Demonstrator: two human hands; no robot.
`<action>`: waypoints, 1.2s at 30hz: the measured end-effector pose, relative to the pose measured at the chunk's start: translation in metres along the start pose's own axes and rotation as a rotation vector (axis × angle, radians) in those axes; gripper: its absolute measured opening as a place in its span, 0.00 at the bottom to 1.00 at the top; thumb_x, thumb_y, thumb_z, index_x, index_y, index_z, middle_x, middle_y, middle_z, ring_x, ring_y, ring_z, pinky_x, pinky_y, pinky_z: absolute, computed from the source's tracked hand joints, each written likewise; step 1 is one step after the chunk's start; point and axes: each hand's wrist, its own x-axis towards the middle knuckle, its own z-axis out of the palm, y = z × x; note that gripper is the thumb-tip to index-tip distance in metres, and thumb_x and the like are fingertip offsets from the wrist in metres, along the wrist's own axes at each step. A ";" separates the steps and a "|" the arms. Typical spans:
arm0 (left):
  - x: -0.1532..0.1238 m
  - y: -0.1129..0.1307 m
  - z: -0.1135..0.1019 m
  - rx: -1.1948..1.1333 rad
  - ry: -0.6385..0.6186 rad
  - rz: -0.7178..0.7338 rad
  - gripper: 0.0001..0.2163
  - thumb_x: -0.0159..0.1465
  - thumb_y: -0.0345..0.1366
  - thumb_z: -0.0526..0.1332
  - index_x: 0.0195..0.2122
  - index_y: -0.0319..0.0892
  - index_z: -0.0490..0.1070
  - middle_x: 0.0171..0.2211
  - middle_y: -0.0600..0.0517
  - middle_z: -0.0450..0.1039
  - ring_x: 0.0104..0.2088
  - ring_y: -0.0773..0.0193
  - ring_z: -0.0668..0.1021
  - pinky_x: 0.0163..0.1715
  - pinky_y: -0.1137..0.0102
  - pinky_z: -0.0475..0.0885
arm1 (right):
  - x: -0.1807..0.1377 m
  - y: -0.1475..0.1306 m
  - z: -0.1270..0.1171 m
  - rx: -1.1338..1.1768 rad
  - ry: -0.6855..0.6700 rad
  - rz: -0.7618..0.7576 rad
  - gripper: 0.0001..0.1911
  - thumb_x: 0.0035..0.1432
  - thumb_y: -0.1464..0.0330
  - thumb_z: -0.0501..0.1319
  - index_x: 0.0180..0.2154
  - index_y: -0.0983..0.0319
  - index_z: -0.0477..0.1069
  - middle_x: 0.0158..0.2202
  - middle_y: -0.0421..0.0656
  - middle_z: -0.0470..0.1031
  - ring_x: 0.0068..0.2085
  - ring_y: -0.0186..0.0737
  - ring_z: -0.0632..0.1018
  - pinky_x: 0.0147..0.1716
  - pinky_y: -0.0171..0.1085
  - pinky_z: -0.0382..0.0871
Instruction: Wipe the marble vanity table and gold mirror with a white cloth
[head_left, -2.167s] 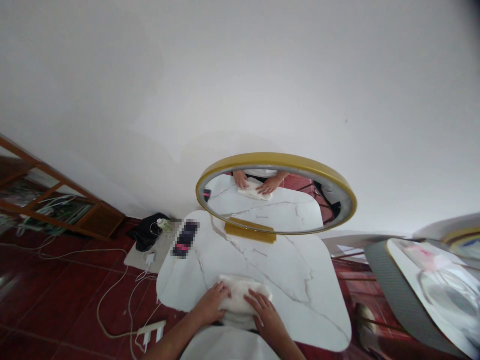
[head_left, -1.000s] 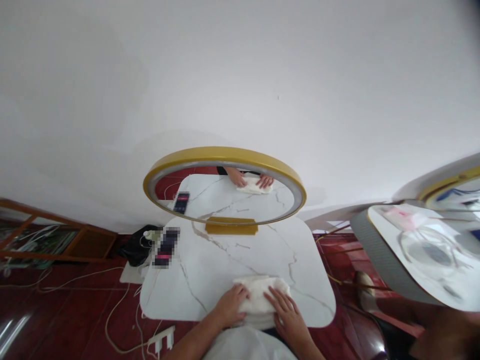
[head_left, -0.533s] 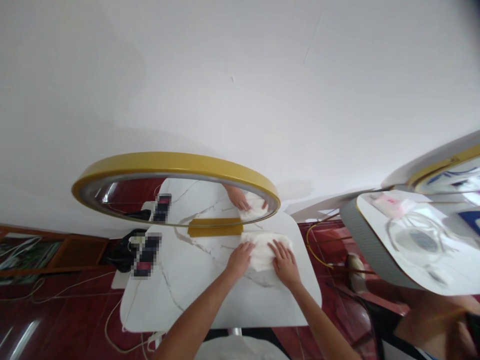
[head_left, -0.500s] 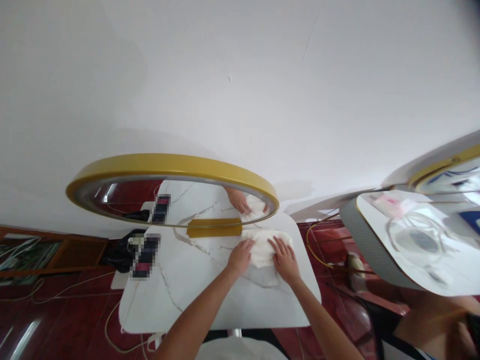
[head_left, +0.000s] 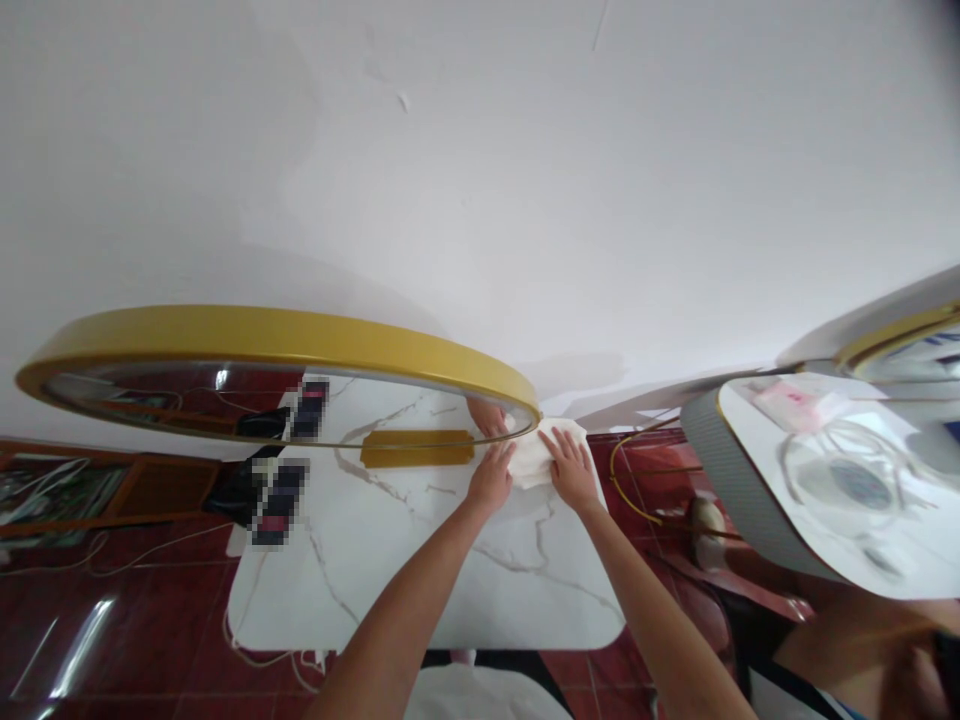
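Observation:
A white cloth (head_left: 532, 468) lies at the back right corner of the white marble-patterned table (head_left: 450, 570), close to the wall. My left hand (head_left: 491, 480) rests on its left edge, fingers stretched forward and touching it. On the right side of the cloth, my right hand (head_left: 573, 470) lies flat with its fingers spread. Both hands are open, pressing on the cloth from above. The right end of a gold-rimmed mirror (head_left: 300, 335) hangs just above the left fingertips and reflects part of a hand.
A gold plate (head_left: 416, 449) sits below the mirror. A pixelated dark item (head_left: 281, 502) lies at the table's left. On the right stands another white table (head_left: 772, 500) with a pink packet (head_left: 799, 403) and a coiled cable. Part of another person (head_left: 862, 650) shows at lower right.
Both hands and the cloth have moved away from me, toward the wall and the table's back right corner. The mirror appears farther left in the view.

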 end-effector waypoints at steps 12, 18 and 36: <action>-0.102 0.020 0.031 0.076 -0.123 0.122 0.31 0.57 0.30 0.52 0.63 0.46 0.46 0.64 0.50 0.48 0.60 0.55 0.56 0.59 0.60 0.55 | -0.117 -0.010 -0.008 0.021 -0.022 -0.031 0.35 0.57 0.75 0.47 0.63 0.50 0.37 0.66 0.37 0.42 0.64 0.44 0.48 0.61 0.52 0.43; -0.172 0.009 0.043 0.068 -0.270 0.172 0.30 0.60 0.40 0.52 0.63 0.44 0.45 0.64 0.47 0.48 0.59 0.53 0.57 0.59 0.59 0.53 | -0.189 -0.036 0.001 0.071 -0.027 -0.047 0.35 0.56 0.73 0.45 0.64 0.51 0.39 0.66 0.38 0.44 0.64 0.45 0.49 0.61 0.53 0.43; -0.288 -0.119 -0.048 0.016 -0.142 -0.100 0.25 0.52 0.33 0.55 0.54 0.49 0.59 0.57 0.50 0.59 0.58 0.56 0.59 0.58 0.62 0.53 | -0.182 -0.209 0.025 0.122 -0.312 -0.240 0.40 0.51 0.72 0.51 0.63 0.46 0.40 0.64 0.40 0.51 0.62 0.53 0.56 0.56 0.57 0.50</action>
